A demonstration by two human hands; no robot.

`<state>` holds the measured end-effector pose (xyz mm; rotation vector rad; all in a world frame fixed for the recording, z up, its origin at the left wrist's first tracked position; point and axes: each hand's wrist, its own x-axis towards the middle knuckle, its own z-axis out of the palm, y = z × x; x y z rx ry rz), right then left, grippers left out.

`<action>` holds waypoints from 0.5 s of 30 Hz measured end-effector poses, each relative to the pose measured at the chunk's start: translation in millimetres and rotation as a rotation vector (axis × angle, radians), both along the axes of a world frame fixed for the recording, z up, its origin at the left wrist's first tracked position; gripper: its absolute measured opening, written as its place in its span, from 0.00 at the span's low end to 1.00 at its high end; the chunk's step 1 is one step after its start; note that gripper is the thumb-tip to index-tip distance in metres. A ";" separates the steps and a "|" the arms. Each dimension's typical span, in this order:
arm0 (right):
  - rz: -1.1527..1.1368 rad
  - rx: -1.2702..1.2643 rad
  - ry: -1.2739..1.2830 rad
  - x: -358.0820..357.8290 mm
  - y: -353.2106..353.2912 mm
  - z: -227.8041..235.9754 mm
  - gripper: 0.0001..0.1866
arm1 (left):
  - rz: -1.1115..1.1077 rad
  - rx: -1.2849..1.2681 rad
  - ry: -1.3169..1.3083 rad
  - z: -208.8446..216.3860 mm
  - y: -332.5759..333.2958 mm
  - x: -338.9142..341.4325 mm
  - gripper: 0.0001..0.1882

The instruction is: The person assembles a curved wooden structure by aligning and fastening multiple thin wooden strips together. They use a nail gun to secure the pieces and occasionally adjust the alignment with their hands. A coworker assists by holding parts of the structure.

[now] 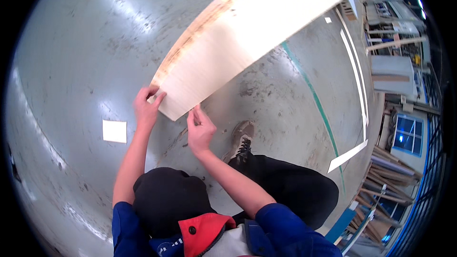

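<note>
I hold a long pale wooden board [247, 28] by its near end; it stretches away from me toward the upper right, with a browner strip along its left edge. My left hand [146, 105] grips the near left corner of the board. My right hand [200, 128] pinches the near end's right corner from below. Both forearms are bare, with blue sleeves at the elbows. Below the hands are my dark trousers and a grey laced shoe [240, 140] on the grey concrete floor [81, 57].
A small white square sheet [114, 131] lies on the floor at left. Thin white strips [354, 66] and a green floor line [314, 100] run at right. Stacked wooden slats [385, 171], machines and a window stand along the right rim.
</note>
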<state>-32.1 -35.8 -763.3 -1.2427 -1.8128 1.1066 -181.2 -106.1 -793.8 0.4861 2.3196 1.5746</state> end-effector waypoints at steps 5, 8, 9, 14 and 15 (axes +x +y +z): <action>-0.130 0.077 -0.005 4.9 55.0 54.6 0.17 | 0.029 0.072 0.316 50.9 22.4 -1.3 0.16; -0.161 0.071 0.191 -13.9 90.0 100.1 0.19 | -0.064 0.063 0.392 112.3 64.7 -10.5 0.15; -0.156 0.075 0.280 -21.4 99.3 109.8 0.18 | -0.077 0.074 0.386 124.4 76.7 -9.9 0.15; -0.165 0.027 0.081 -22.3 112.2 133.0 0.15 | -0.101 0.032 0.292 145.0 106.2 -15.4 0.15; -0.189 0.029 0.152 -24.1 113.7 131.6 0.15 | -0.099 0.038 0.239 145.6 110.2 -16.9 0.15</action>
